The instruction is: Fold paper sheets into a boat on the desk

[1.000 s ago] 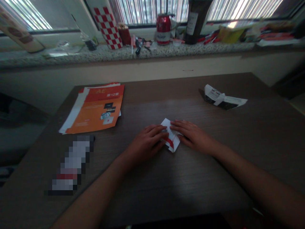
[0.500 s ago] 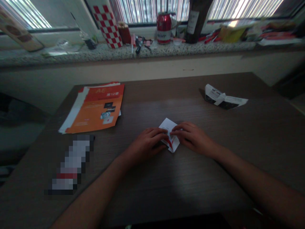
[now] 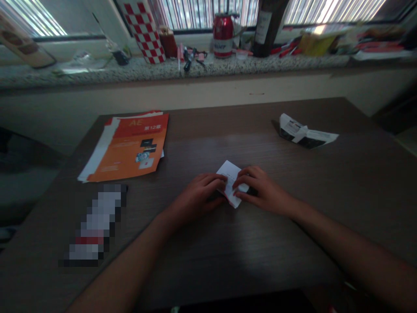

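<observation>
A small folded paper (image 3: 229, 170), white with a little red along its lower left edge, lies on the table between my hands. My left hand (image 3: 203, 191) grips its left side, fingers curled over the edge and thumb low beside it. On the right side, my right hand (image 3: 262, 189) pinches the paper between bent fingers and thumb near its lower middle. The fingers cover part of both side corners.
A folded paper piece with a band (image 3: 308, 134) stands at the back right of the table (image 3: 202, 134). Orange printed sheets (image 3: 130, 152) lie at the left, above a pixelated oblong item (image 3: 97, 221). A red can (image 3: 223, 37) and a dark bottle (image 3: 263, 32) stand on the windowsill.
My right thumb and fingers have moved slightly down the paper and spread a little. The red in its middle is now mostly covered by white paper. My left hand stays nearly in place.
</observation>
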{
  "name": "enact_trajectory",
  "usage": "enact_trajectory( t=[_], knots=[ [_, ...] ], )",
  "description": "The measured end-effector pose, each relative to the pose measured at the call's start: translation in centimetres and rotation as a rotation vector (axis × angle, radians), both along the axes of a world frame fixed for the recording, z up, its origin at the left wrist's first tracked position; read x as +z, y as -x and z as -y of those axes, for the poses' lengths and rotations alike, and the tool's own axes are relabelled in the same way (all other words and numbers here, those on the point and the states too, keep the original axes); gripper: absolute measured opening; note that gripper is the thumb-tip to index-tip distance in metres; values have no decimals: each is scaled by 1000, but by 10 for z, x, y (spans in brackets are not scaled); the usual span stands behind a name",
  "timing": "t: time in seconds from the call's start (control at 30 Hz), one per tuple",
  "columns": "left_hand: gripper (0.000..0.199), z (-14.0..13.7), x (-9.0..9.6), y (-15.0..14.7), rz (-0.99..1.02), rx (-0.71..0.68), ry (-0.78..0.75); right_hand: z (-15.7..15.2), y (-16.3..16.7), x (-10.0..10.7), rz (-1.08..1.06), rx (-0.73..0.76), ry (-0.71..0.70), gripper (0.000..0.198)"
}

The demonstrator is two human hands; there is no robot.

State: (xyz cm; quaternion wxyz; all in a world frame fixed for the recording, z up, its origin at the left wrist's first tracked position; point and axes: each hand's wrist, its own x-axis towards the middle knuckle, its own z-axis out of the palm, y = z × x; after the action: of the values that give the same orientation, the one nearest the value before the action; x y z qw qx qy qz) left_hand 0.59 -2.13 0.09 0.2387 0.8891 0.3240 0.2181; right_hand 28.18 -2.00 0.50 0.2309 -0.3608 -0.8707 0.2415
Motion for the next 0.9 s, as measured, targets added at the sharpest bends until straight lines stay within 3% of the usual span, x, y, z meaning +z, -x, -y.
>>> enact_trajectory(
  t=[0.43,0.9],
  knots=[
    [24,0,-2,2,20,13,-5,0,-8,1,160,207,-228,30],
    [18,0,-2,4,37,-24,-15,3,-11,9,288,269,-275,35]
  ],
)
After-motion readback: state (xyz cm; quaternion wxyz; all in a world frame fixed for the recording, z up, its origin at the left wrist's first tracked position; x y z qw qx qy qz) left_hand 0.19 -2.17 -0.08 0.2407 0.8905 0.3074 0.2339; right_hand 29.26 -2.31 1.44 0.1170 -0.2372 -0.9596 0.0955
